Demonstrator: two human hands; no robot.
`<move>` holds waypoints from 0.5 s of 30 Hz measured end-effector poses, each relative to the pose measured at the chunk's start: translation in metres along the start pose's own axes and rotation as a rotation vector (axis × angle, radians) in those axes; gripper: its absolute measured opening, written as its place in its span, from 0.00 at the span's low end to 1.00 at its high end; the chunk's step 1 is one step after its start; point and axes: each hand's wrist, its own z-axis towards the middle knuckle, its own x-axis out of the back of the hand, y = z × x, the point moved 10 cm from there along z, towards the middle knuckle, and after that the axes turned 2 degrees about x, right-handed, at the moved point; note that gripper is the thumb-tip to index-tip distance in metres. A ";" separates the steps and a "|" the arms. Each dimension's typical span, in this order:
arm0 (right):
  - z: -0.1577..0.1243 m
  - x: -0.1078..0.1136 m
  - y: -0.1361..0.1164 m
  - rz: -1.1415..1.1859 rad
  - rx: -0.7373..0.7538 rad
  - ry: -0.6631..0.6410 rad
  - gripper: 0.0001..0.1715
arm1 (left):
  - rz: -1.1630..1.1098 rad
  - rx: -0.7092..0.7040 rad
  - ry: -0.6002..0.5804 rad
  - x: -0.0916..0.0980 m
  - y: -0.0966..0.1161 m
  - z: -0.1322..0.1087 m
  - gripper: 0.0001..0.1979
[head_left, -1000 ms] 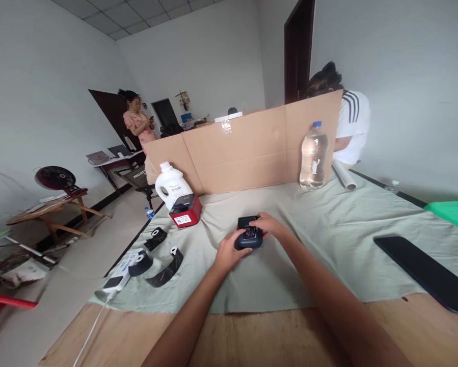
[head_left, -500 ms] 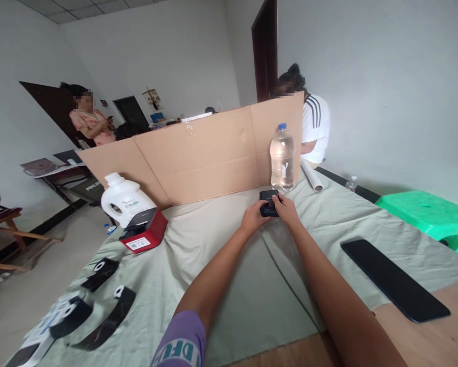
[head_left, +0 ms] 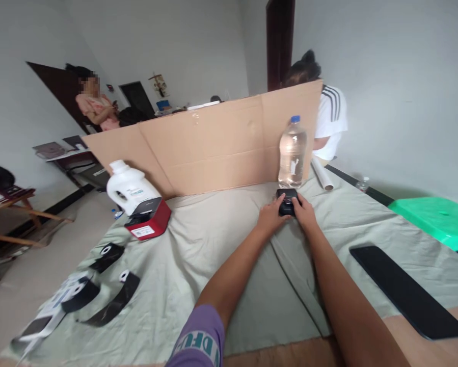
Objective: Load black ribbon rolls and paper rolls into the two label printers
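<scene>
A small black boxy device (head_left: 287, 194) sits on the cloth, gripped from both sides by my hands. I cannot make out its exact kind. My left hand (head_left: 270, 218) is closed around its left side, with the thumb on top. Its right side is held by my right hand (head_left: 304, 213), whose thumb also presses on the top face. Just behind the device stands a large clear plastic bottle (head_left: 292, 153) with a blue cap, upright and filled with liquid. The device overlaps the bottle's base in view, so whether they touch is unclear.
A cardboard panel (head_left: 206, 148) stands across the back. At left are a white jug (head_left: 131, 186), a red-and-black box (head_left: 158, 219) and several black rolls (head_left: 81, 294). A dark phone-like slab (head_left: 404, 288) lies right, near a green stool (head_left: 423, 216). Other people are beyond.
The view has shifted, so the scene sits farther right in it. My hands and the black device have moved slightly right relative to the bottle. The grip looks the same.
</scene>
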 end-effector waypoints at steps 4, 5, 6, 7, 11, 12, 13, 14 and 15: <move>0.000 0.013 -0.035 -0.193 0.050 0.105 0.39 | -0.022 0.026 0.186 0.087 -0.024 -0.051 0.39; -0.001 0.012 -0.050 -0.208 0.086 0.113 0.39 | -0.033 0.031 0.293 0.123 -0.038 -0.069 0.35; -0.003 0.006 -0.068 -0.204 0.132 0.106 0.38 | -0.043 0.044 0.416 0.163 -0.056 -0.089 0.31; -0.007 -0.005 -0.089 -0.181 0.192 0.084 0.38 | -0.046 0.089 0.559 0.205 -0.079 -0.112 0.27; -0.050 -0.089 -0.174 0.026 0.410 -0.135 0.35 | -0.009 0.493 1.071 0.346 -0.192 -0.213 0.27; -0.066 -0.118 -0.191 0.089 0.413 -0.219 0.35 | -0.026 0.626 1.159 0.367 -0.219 -0.237 0.29; -0.084 -0.149 -0.206 0.146 0.383 -0.301 0.35 | -0.056 0.739 1.203 0.379 -0.244 -0.256 0.30; -0.103 -0.181 -0.218 0.200 0.341 -0.384 0.35 | -0.087 0.813 1.220 0.387 -0.264 -0.269 0.31; -0.122 -0.214 -0.231 0.250 0.300 -0.483 0.35 | -0.115 0.862 1.217 0.391 -0.280 -0.278 0.31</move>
